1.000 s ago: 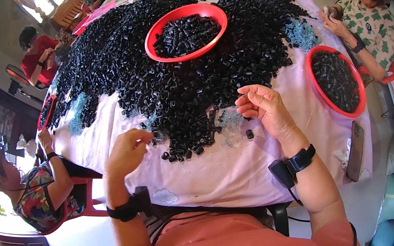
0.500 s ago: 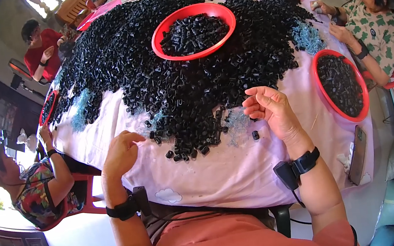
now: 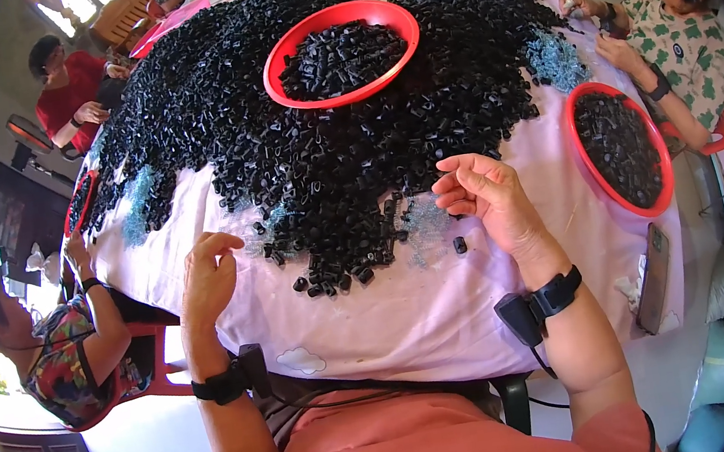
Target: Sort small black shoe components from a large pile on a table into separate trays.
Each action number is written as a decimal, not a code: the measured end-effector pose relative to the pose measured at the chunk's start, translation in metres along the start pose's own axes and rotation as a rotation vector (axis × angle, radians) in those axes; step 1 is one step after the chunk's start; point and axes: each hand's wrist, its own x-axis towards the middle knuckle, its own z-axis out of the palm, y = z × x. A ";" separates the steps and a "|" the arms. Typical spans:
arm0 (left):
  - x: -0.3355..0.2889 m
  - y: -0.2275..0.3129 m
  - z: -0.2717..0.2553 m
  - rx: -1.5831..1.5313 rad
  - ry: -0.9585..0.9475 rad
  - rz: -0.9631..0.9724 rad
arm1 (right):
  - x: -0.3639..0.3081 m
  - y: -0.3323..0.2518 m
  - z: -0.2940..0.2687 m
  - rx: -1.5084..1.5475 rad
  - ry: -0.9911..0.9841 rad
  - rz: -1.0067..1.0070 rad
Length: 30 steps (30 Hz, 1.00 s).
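Leftward, since the earlier frame, goes the person's bare left hand, now further off from the wide heap of small, black, tube-like pieces; the bare right hand keeps nearly its former place.

From the head view, the only one I have, I find the heap spread over the middle of the table, which wears a pale pink cloth, with a narrow tongue of pieces running toward the near edge. Both hands hover either side of that tongue, probably so that each reaches it without crossing the other. My read of the left fingers: bent, thumb close to the index; I cannot tell whether anything is between them. Those on the right curl narrowly, thumb laid against them, and I cannot tell there either whether a piece is pinched.

Just below the right hand I see a single black piece lying apart from the tongue, beside a patch of pale bluish, translucent scraps. A round red plastic basin of black pieces sits on the heap, I judge to be within common reach. Another red basin, also filled, stands by the right edge; a dark phone lies near the right-hand near corner, perhaps kept clear of the hands.
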 end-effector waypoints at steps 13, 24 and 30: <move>-0.011 0.122 0.059 -0.218 -0.235 0.315 | -0.002 -0.002 0.006 -0.028 -0.072 -0.002; -0.012 0.137 0.074 0.038 -0.223 0.352 | -0.004 0.002 0.009 -0.388 -0.179 -0.115; -0.008 0.135 0.076 -0.057 -0.190 0.364 | 0.001 0.012 0.003 -0.475 -0.145 -0.160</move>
